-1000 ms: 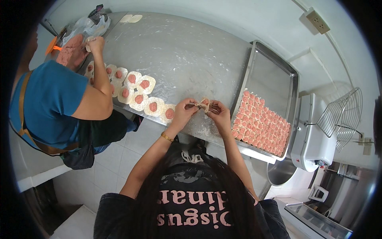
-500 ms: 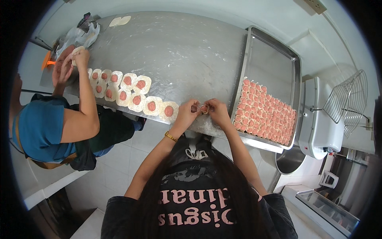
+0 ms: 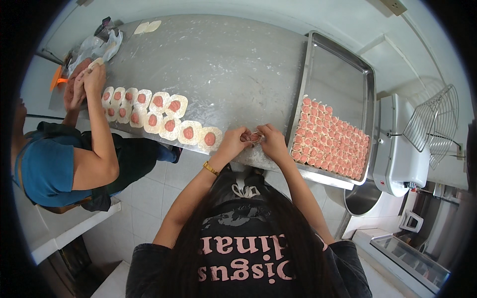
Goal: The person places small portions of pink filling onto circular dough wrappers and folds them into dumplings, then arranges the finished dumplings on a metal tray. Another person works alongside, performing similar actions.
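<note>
Between my left hand [image 3: 235,141] and my right hand [image 3: 272,140], just over the table's near edge, is one small meat dumpling [image 3: 256,136] with a thin dough wrapper gathered round pink filling. The fingers of both hands are closed round its sides. To the left of my hands lie flat dough wrappers [image 3: 210,138] in two rows, each with a lump of pink minced meat on it. On my right, a deep metal tray [image 3: 338,54] holds many finished open-topped dumplings [image 3: 330,141], packed close in its near part.
At the left a co-worker in a blue shirt [image 3: 47,166] holds a wrapper [image 3: 95,63] beside a mass of minced meat [image 3: 74,87]. Two bare wrappers [image 3: 147,27] lie at the far left of the metal table [image 3: 213,64]. A white machine with a wire guard [image 3: 405,144] stands right of the tray.
My fingers have shifted slightly round the dumpling, which stays in about the same place. The co-worker's hands have come together and moved a little left.
</note>
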Demonstrator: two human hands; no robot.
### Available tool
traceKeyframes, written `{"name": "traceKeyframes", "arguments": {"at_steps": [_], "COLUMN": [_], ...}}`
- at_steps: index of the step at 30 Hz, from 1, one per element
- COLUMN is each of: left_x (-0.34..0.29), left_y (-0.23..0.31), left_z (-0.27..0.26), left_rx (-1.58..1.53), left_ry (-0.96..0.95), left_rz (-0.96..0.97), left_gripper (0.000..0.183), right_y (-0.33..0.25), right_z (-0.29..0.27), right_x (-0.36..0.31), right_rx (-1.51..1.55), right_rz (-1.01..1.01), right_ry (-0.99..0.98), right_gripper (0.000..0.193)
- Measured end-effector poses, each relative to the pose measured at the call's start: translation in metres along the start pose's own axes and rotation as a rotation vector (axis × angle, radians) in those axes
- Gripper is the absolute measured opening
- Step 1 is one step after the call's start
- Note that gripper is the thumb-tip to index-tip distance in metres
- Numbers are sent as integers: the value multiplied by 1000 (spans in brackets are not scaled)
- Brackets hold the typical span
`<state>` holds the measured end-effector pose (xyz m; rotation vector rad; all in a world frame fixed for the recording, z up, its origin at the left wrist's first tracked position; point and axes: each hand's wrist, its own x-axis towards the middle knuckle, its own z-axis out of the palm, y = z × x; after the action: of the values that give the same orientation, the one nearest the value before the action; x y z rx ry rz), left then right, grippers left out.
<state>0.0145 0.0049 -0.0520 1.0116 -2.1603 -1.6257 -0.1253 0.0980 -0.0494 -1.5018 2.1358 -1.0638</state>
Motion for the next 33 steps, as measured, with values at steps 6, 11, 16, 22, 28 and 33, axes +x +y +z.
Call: {"name": "traceKeyframes", "arguments": {"at_steps": [6, 11, 16, 22, 28, 33], "left_x": [5, 2, 3, 1, 2, 1], "left_y": [4, 2, 3, 4, 5, 3], "left_z": [6, 3, 5, 5, 7, 5], "left_rx": [250, 212, 179, 172, 241, 224], "left_ry": [5, 31, 0, -3, 13, 43], "left_rz": [65, 134, 118, 108, 144, 166], "left_gripper": [25, 24, 25, 24, 23, 22], "right_y": [-3, -1, -2, -3, -7, -2], "right_z": [0, -7, 0, -5, -9, -7], "right_x": [2, -4, -5, -4, -3, -7], "right_rx": [80, 46, 71, 12, 74, -36], "right_rz": [55, -46, 92, -43, -19, -51], "right_ry": [-135, -37, -114, -2, -104, 1], "right_gripper": [23, 21, 26, 25, 32, 30]}}
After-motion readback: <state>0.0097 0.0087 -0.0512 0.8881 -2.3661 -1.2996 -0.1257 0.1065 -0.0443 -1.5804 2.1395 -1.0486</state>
